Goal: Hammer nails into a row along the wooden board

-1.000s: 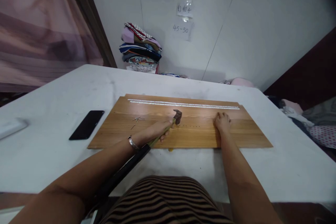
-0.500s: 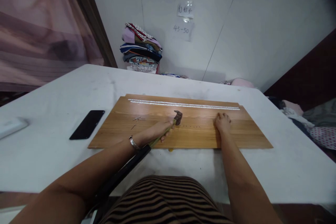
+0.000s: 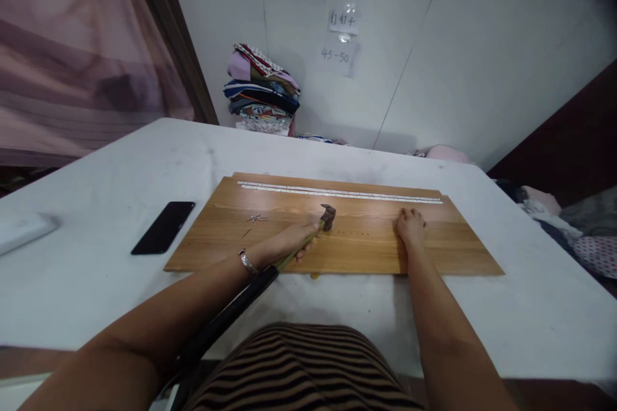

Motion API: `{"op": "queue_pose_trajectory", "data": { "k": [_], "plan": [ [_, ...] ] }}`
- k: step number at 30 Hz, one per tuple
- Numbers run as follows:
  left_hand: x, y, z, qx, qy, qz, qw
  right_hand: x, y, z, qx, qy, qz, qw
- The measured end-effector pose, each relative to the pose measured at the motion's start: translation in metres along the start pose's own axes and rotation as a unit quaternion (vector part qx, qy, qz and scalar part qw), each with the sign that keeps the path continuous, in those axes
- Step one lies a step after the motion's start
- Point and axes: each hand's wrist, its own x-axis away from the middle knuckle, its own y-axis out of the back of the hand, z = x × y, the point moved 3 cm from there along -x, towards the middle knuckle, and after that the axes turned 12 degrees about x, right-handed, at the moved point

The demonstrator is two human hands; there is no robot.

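My left hand [image 3: 296, 241] is closed around the handle of a claw hammer [image 3: 328, 217] near its head. The hammer's head is over the middle of a brown wooden board [image 3: 289, 263], and its dark grip runs back along my left forearm. A row of small dark nail spots [image 3: 354, 233] runs along the board just right of the head. Loose nails [image 3: 255, 219] lie in a small pile left of the hammer, one of them apart. My right hand [image 3: 411, 226] rests on the board's right part, fingers loosely bent against the wood, nothing visible in it.
Two white measuring strips [image 3: 337, 192] run along the board's far side. A black phone [image 3: 164, 228] lies left of the board on the white table [image 3: 110, 167]. A white object [image 3: 26, 231] sits farther left. Folded clothes [image 3: 263, 91] are stacked by the wall.
The view has shifted very slightly. Both hands and the hammer keep nearly the same place on the board.
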Motion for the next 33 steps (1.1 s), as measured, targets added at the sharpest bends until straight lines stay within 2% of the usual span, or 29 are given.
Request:
{"op": "queue_pose_trajectory", "data": {
  "k": [6,16,22,28,33],
  "plan": [
    [0.0029,0.0012,-0.0065,0.009,-0.022,0.036,0.999,-0.0008,-0.0007,0.0011,-0.009,-0.004,-0.009,1.000],
    [0.0033,0.0000,-0.0023,0.005,-0.008,0.004,1.000,-0.0001,0.0002,0.0013,0.000,-0.004,-0.005,1.000],
    [0.0034,0.0017,-0.0051,0.010,-0.031,0.049,0.998,-0.0004,0.0004,0.0013,-0.008,-0.004,-0.007,1.000],
    [-0.0013,-0.0006,0.0027,0.003,-0.015,0.017,1.000,0.0011,0.0010,0.0015,-0.012,-0.004,-0.010,1.000],
    [0.0011,-0.0004,-0.0016,0.000,-0.001,0.001,1.000,0.0014,0.0021,0.0025,-0.007,-0.008,-0.006,1.000]
  ]
}}
